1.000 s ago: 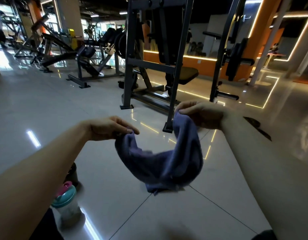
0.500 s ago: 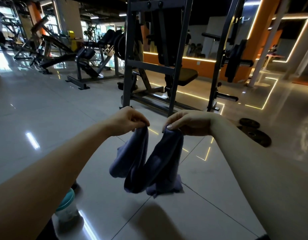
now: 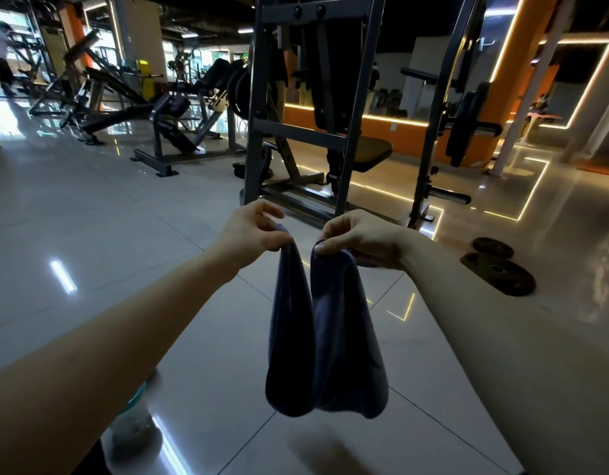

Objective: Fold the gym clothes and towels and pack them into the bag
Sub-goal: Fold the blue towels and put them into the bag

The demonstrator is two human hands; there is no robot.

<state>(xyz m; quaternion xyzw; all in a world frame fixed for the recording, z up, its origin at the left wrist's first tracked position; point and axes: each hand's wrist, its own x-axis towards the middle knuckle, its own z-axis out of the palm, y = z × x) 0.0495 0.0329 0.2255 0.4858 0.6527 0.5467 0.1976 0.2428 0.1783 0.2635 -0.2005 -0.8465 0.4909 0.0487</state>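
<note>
A dark blue towel (image 3: 327, 337) hangs in the air in front of me, folded into two hanging halves side by side. My left hand (image 3: 251, 231) pinches the top of the left half between thumb and fingers. My right hand (image 3: 358, 238) pinches the top of the right half. The two hands are close together, a small gap between them. The towel's lower fold hangs above the tiled floor. No bag is in view.
A shaker bottle with a teal lid (image 3: 133, 419) stands on the floor at the lower left, partly behind my left arm. A steel gym rack (image 3: 296, 132) stands just ahead. Two weight plates (image 3: 498, 272) lie on the floor at right. More machines fill the far left.
My hands have come together from wide apart, and the towel has gone from a slack sling to two halves hanging straight down. The hands have also risen slightly.
</note>
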